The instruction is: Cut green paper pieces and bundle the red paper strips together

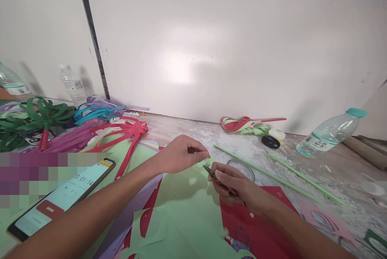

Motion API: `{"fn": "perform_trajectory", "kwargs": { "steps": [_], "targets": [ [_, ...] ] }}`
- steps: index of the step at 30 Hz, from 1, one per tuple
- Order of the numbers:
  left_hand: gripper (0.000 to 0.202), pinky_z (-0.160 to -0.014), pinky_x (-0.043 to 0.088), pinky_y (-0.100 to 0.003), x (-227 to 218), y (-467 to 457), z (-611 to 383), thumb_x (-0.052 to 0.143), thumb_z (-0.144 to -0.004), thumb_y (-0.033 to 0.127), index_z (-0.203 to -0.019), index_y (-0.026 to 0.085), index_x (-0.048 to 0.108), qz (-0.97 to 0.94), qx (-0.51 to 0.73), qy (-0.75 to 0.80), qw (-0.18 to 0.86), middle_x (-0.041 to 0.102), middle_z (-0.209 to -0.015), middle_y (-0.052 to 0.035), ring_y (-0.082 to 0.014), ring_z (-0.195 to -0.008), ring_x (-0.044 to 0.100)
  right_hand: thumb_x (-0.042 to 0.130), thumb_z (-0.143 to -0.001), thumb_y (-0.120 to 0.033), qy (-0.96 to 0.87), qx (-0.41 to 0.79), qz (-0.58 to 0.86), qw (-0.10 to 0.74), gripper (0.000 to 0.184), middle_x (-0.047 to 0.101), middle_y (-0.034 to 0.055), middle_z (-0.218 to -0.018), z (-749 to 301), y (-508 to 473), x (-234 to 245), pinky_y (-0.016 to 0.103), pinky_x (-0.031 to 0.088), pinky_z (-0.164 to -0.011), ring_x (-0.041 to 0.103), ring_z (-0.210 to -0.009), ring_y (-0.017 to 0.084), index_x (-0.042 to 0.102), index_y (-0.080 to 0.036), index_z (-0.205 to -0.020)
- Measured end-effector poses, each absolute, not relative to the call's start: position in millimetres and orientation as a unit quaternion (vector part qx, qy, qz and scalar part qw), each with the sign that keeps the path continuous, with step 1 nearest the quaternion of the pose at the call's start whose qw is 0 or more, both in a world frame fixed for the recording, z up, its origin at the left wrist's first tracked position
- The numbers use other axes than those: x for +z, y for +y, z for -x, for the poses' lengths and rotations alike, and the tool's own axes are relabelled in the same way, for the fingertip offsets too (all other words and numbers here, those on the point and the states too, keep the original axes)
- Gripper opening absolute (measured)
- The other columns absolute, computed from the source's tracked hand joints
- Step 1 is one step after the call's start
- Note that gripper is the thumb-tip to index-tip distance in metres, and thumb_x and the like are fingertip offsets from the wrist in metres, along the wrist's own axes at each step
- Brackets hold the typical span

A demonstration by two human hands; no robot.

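Observation:
My left hand point(181, 154) is closed in a pinch on the top edge of a light green paper sheet point(187, 206) lying on the table in front of me. My right hand point(228, 182) is closed around a pair of scissors point(210, 170), whose dark blades point left toward the pinched edge of the sheet. The sheet has round holes cut out of it lower down. A red paper sheet point(254, 226) lies under my right wrist.
A phone point(60, 198) with a running timer lies at the left. Paper flowers in green point(39, 116), blue and red point(127, 130) lie behind it. Two green paper sticks point(266, 174), a tape ring point(242, 166), a lying water bottle point(329, 132) and white boards point(242, 57) stand beyond.

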State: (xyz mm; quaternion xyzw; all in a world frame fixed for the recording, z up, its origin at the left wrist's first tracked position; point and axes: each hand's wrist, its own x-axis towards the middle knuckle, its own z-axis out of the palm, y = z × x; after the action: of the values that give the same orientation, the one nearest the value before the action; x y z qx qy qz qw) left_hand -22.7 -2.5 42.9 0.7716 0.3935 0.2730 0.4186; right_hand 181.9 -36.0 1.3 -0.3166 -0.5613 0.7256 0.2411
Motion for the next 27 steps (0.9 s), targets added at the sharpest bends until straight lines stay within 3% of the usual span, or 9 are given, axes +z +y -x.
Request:
{"fn": "perform_trajectory", "kwargs": {
  "steps": [6, 10, 14, 17, 21, 27],
  "targets": [
    [0.026, -0.057, 0.041, -0.022, 32.9, 11.0, 28.1, 0.060, -0.077, 0.035, -0.088, 0.015, 0.072, -0.691, 0.353, 0.437, 0.455, 0.068, -0.082, -0.0055, -0.0142, -0.071, 0.057, 0.050, -0.088, -0.054, -0.621, 0.681, 0.329, 0.206, 0.035, 0.032, -0.0082, -0.057, -202.3, -20.2, 7.3, 0.022, 0.013, -0.041, 0.016, -0.043, 0.006, 0.047, -0.019, -0.083],
    [0.024, -0.052, 0.042, -0.022, 28.4, 11.5, 28.3, 0.064, -0.073, 0.035, -0.084, 0.014, 0.069, -0.669, 0.361, 0.439, 0.480, 0.064, -0.070, -0.0039, -0.0126, -0.061, 0.055, 0.055, -0.086, -0.044, -0.751, 0.447, 0.447, 0.193, 0.023, 0.038, -0.0053, -0.060, -221.8, -9.0, 6.1, 0.023, 0.022, -0.048, 0.030, -0.051, 0.010, 0.050, -0.021, -0.083],
    [0.023, -0.053, 0.046, -0.024, 19.8, 5.2, 22.3, 0.067, -0.071, 0.035, -0.077, 0.014, 0.062, -0.610, 0.391, 0.423, 0.545, 0.065, -0.077, -0.0065, -0.0150, -0.067, 0.060, 0.062, -0.078, -0.027, -0.818, 0.284, 0.482, 0.136, 0.013, 0.052, -0.0004, -0.066, -228.8, -10.1, 3.3, 0.025, 0.026, -0.050, 0.043, -0.057, 0.015, 0.052, -0.022, -0.073],
    [0.023, -0.053, 0.046, -0.024, 12.3, -2.7, 19.4, 0.069, -0.070, 0.035, -0.076, 0.014, 0.062, -0.570, 0.398, 0.435, 0.573, 0.062, -0.074, -0.0044, -0.0137, -0.066, 0.059, 0.065, -0.074, -0.027, -0.835, 0.252, 0.476, 0.114, 0.008, 0.057, 0.0018, -0.072, -223.6, -18.9, 9.8, 0.027, 0.032, -0.055, 0.050, -0.065, 0.019, 0.059, -0.022, -0.076],
    [0.024, -0.052, 0.046, -0.023, 8.3, -20.7, 25.9, 0.070, -0.069, 0.036, -0.077, 0.014, 0.061, -0.543, 0.418, 0.433, 0.586, 0.057, -0.071, -0.0012, -0.0119, -0.063, 0.057, 0.061, -0.080, -0.036, -0.830, 0.221, 0.487, 0.159, 0.025, 0.061, 0.0078, -0.101, -212.6, -35.6, 21.9, 0.035, 0.041, -0.075, 0.054, -0.095, 0.027, 0.062, -0.025, -0.103],
    [0.023, -0.056, 0.047, -0.023, -3.7, -50.8, 45.3, 0.071, -0.070, 0.032, -0.076, 0.014, 0.057, -0.483, 0.479, 0.428, 0.595, 0.060, -0.078, -0.0027, -0.0118, -0.066, 0.058, 0.054, -0.083, -0.030, -0.830, 0.210, 0.483, 0.183, 0.021, 0.063, 0.0094, -0.101, -209.7, -61.9, 18.4, 0.038, 0.044, -0.080, 0.055, -0.096, 0.027, 0.063, -0.022, -0.101]
  ]
}}
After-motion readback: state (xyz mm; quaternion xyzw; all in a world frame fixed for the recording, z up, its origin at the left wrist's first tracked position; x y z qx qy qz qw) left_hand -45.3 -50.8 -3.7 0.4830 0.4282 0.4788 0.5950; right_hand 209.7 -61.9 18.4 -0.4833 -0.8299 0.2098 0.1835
